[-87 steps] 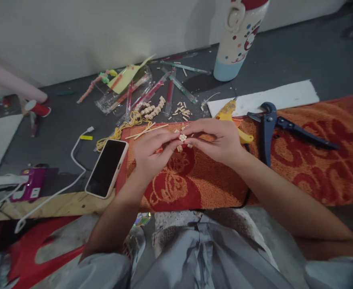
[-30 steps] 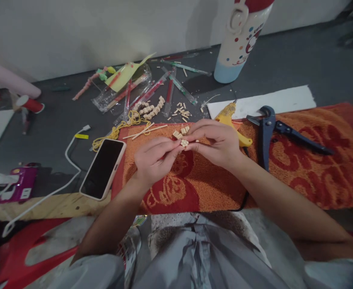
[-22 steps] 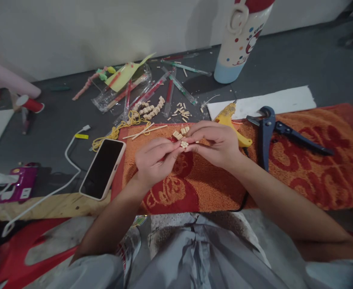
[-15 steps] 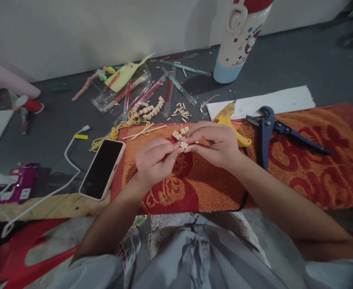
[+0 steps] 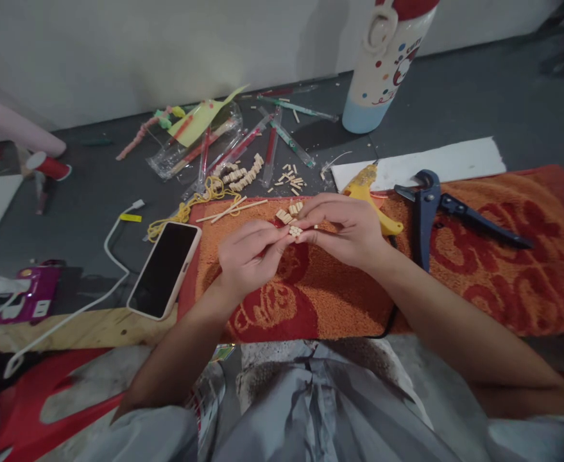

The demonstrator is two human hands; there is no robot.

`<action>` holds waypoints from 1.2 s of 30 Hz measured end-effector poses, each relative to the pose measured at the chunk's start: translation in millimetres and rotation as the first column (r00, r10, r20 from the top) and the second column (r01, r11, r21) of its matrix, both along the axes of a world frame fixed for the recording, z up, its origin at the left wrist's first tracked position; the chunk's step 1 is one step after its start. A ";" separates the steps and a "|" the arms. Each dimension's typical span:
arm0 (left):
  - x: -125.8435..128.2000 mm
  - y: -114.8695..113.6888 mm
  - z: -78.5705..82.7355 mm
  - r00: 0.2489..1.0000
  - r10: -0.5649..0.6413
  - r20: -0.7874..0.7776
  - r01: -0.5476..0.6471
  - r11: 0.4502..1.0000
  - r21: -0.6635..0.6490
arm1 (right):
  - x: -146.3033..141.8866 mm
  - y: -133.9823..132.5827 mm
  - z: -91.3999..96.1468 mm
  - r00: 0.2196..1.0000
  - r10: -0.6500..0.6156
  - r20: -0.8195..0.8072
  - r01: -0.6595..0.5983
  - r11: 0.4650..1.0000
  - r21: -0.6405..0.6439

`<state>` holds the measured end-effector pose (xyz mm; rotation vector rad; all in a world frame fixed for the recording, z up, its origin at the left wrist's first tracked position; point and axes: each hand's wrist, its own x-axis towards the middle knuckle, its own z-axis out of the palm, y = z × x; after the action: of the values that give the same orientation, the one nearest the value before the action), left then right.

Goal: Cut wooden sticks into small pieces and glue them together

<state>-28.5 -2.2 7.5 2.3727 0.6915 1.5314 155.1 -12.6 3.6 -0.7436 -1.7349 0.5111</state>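
A small bundle of short wooden sticks point(image 5: 296, 231), its pale round ends facing up, is pinched between both hands above the towel. My left hand point(image 5: 250, 253) closes thumb and forefinger on its left side. From the right, my right hand point(image 5: 346, 231) grips it with thumb and fingertips. Just behind the fingers, similar small wooden bundles point(image 5: 284, 216) lie on the orange and red towel point(image 5: 349, 295). A yellow glue gun point(image 5: 362, 186) lies beside my right hand, partly hidden by it. Two longer thin sticks point(image 5: 228, 212) rest on the towel behind my left hand.
Blue-handled cutters point(image 5: 425, 218) lie right on the towel, near a white strip point(image 5: 426, 165). A phone point(image 5: 165, 269) and yellow cord point(image 5: 180, 215) are left. Behind lie loose stick pieces point(image 5: 289, 179), wooden clusters point(image 5: 247, 174) and wrapped tubes point(image 5: 272, 144). A tall bottle point(image 5: 373, 96) stands at back.
Both hands keep their pinch on the bundle with almost no movement. The whole view has shifted very slightly.
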 end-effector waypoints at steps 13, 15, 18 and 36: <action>-6.5 7.8 3.2 0.992 0.064 -0.106 -0.056 0.995 0.085 | 1.9 0.1 1.5 1.000 -0.020 -0.012 0.019 0.998 -0.057; -6.5 7.7 4.0 0.992 0.070 -0.108 -0.060 0.994 0.094 | 0.8 -0.2 1.6 0.999 -0.038 -0.027 0.037 0.998 -0.047; -5.6 7.7 5.5 0.996 0.065 -0.057 -0.060 0.994 0.092 | -0.8 -0.9 2.0 0.997 -0.056 -0.050 0.054 0.998 -0.041; -4.7 3.7 3.9 0.996 0.072 -0.050 -0.066 0.993 0.097 | -1.3 -3.1 3.5 0.997 -0.017 -0.072 0.012 0.998 -0.064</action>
<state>-33.2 1.6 11.4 2.4927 0.7349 1.5673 153.9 -15.7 7.2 -0.7732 -1.6511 0.5787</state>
